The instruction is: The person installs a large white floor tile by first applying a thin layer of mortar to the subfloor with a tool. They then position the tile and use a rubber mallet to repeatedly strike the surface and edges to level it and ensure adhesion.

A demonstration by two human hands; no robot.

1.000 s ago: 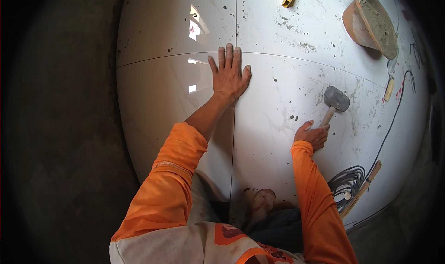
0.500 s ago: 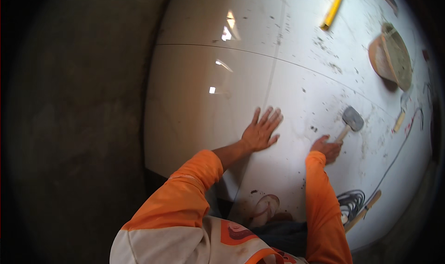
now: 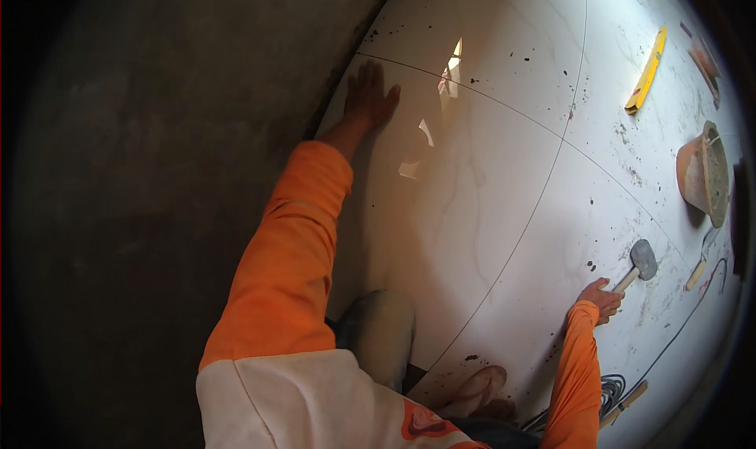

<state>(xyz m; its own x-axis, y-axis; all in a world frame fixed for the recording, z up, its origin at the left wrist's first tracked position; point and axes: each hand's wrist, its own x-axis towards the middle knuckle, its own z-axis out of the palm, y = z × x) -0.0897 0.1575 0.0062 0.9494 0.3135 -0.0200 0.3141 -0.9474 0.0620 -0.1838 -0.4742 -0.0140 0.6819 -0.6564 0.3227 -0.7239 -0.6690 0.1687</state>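
Observation:
My left hand [image 3: 370,98] lies with its fingers stretched out on a glossy white floor tile [image 3: 457,236], at the tile's far left corner close to the dark wall. Nothing is in it. Off to the right, my right hand [image 3: 601,301] is closed round the wooden handle of a rubber mallet [image 3: 643,260]. The mallet's grey head points away from me, low over the tiles or resting on them; I cannot tell which. Thin dark joints run between the large tiles, and dark crumbs are scattered across them.
A dark wall [image 3: 157,173] rises along the left. At the right lie a yellow spirit level [image 3: 647,71], a mortar-stained bucket [image 3: 694,173] tipped on its side, a trowel [image 3: 697,274] and a cable [image 3: 676,335] with its coil. My knee [image 3: 382,335] is at the tile's near edge.
My left hand has moved from the joint between the tiles to the far left corner by the wall. My view has swung left; the right hand still holds the mallet.

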